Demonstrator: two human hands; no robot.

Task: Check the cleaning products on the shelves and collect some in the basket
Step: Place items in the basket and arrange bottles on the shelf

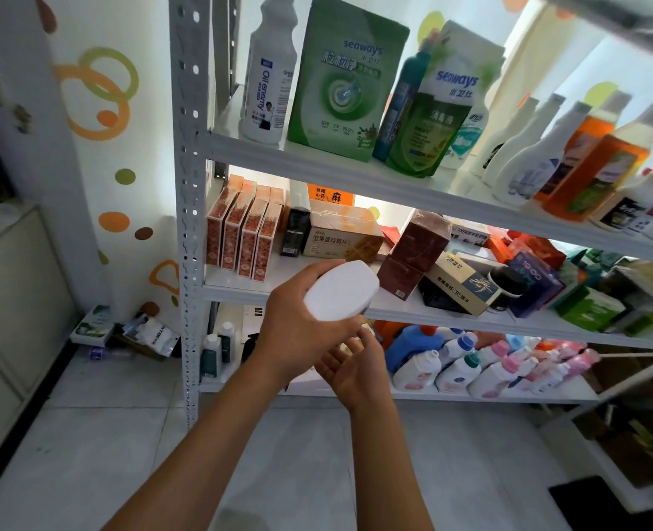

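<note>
The white metal shelving unit is filling most of the view. Its top shelf is carrying a green Seaways pouch and a white Oil enemy bottle. The middle shelf is holding boxes, and the bottom shelf small bottles with pink caps. In front of the middle shelf, the left hand is gripping a white bottle, with its flat bottom turned toward the camera. Just below it, the right hand is lying palm up with relaxed fingers, the fingertips reaching the lower, hidden part of the bottle.
</note>
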